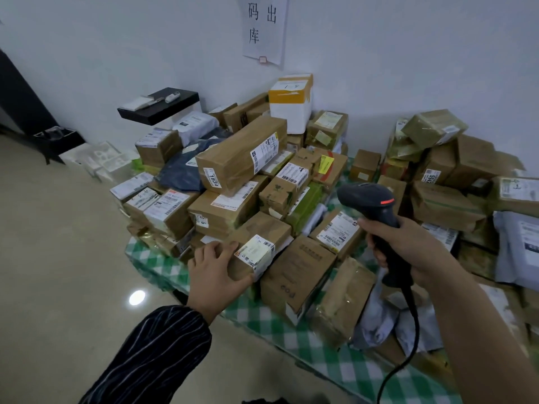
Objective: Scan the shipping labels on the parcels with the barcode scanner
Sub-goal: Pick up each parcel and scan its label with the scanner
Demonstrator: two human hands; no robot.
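Down low on the left, a dark striped sleeve [151, 354]. Just past it, the left hand [214, 271]: fingers straight and a bit spread, lying flat on the near end of a brown parcel [262, 228], thumb along its side. Holds nothing, only rests there. Right next to the fingertips, a white shipping label [256, 252], bent over the edge of the parcel, black bars facing up.

On the right, the right hand [408, 249], fingers curled tight round the handle of the barcode scanner [370, 199]. Held up in the air over the near boxes. Dark head tipped away toward the heap, with a small red-orange strip on the back. From the bottom of the handle, a black cable [408, 330] hanging down and off the lower edge.

Under everything, a green checked cloth [335, 354], showing at the near edge. On top, a big pile of parcels [221, 211], mostly brown boxes with white labels, leaning on each other every which way.

Higher on the heap, a long box [242, 153] lying tilted, with a label at its end. Behind it, against the wall, a white foam box [291, 112] with orange tape. To the left, a black shelf [159, 106] with small white things on it. Far up on the wall, a paper sign [264, 27] with big dark letters.
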